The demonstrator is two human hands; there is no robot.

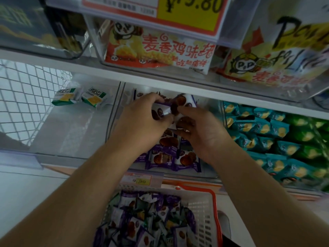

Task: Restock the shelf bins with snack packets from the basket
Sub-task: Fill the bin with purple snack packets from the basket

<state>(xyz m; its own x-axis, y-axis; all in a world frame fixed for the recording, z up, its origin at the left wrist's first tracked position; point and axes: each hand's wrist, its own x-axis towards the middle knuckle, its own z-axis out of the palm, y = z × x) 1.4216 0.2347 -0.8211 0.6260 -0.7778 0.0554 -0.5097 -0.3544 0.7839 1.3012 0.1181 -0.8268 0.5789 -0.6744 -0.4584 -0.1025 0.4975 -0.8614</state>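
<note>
Far left: a white wire mesh panel [23, 97] stands at the end of the lower shelf [249, 99]. Just right of it, a clear bin [74, 132] holds two green-and-white packets [80, 97] lying flat at its back, side by side.

Centre: the middle bin [116, 111] holds purple snack packets [169, 157] printed with brown cookies. The front packets stand in a row on their lower edges, faces toward the camera, long axes roughly upright.

Left hand [142, 120]: over the middle bin, fingers curled, pinching one purple packet [164, 110] by its left end. This packet is held above the stocked ones, its long axis running left to right, printed face up toward the camera.

Right hand [201, 132]: beside the left hand, palm turned left, fingers bent, fingertips touching the right end of the same packet. Whether it pinches the packet or only steadies it cannot be told. Both hands and forearms cover the mid part of the bin.

Below centre: a white plastic basket [204, 211] with a red rim sits before the shelf, holding a loose heap of purple packets [142, 220] pointing every way. A price tag [140, 180] reading 9.90 is on the shelf edge above it.

Right: a bin of teal chip packets [263, 132], packed in overlapping rows.

Above: the upper shelf carries clear bins with large red-and-yellow snack bags [160, 49]; its edge overhangs the back of the lower bins. A yellow price sign [192, 11] hangs at top.
</note>
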